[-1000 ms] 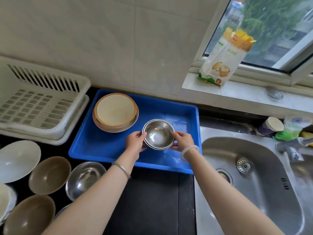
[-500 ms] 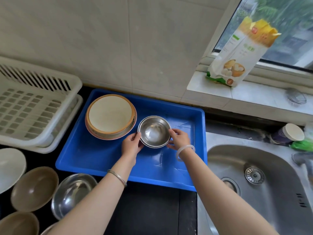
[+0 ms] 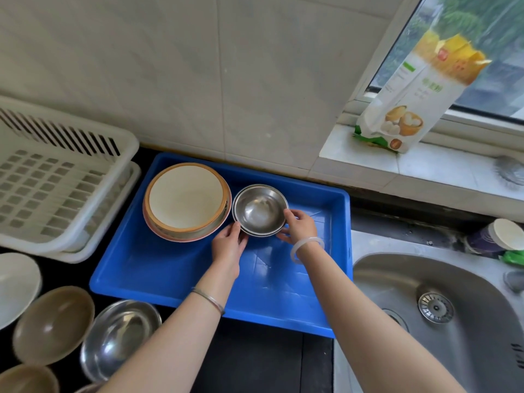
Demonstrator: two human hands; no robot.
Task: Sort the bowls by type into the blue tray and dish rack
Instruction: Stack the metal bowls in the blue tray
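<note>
A small stack of steel bowls (image 3: 259, 209) sits in the blue tray (image 3: 158, 268), right beside a stack of cream and orange-rimmed plastic bowls (image 3: 185, 201). My left hand (image 3: 229, 246) holds the steel stack's near left rim and my right hand (image 3: 299, 225) holds its right rim. The white dish rack (image 3: 56, 180) stands to the left with nothing in it. On the dark counter at lower left lie a steel bowl (image 3: 120, 337), two brown bowls (image 3: 54, 324) (image 3: 27, 380) and a white bowl (image 3: 17, 285).
A steel sink (image 3: 442, 316) lies right of the tray. A flour bag (image 3: 416, 95) stands on the window sill. A cup (image 3: 496, 236) and a green item (image 3: 514, 258) sit behind the sink. Tiled wall rises behind the tray.
Both hands have carried the steel bowls further back in the tray, up against the plastic bowl stack.
</note>
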